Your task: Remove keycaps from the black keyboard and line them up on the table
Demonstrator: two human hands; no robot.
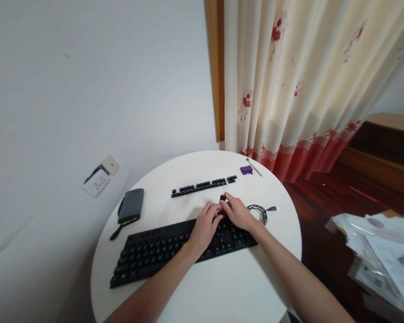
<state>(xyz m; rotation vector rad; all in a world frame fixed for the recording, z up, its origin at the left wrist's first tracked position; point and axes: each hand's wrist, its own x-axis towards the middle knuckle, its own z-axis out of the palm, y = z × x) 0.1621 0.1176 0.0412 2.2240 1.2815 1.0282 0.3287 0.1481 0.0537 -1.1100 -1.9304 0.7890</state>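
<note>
A black keyboard (155, 253) lies at a slant on the round white table. Both hands meet above its upper right part. My right hand (236, 211) is closed around a small black piece with thin wire loops, which looks like a wire keycap puller (223, 197); the wires point away from me. Against it, my left hand (207, 224) has its thumb and fingers pinched together at the keyboard's top edge. Something small and dark is between those fingertips, mostly hidden. Beyond the hands, several loose black keycaps (204, 185) stand in rows on the table.
A coiled cable (261, 213) with a USB plug lies right of my right hand. Farther back are a purple cloth (246, 170) and a thin brush (255, 167). A grey pouch (132, 205) sits at the left edge. Wall and curtain (272, 89) stand behind the table (202, 161).
</note>
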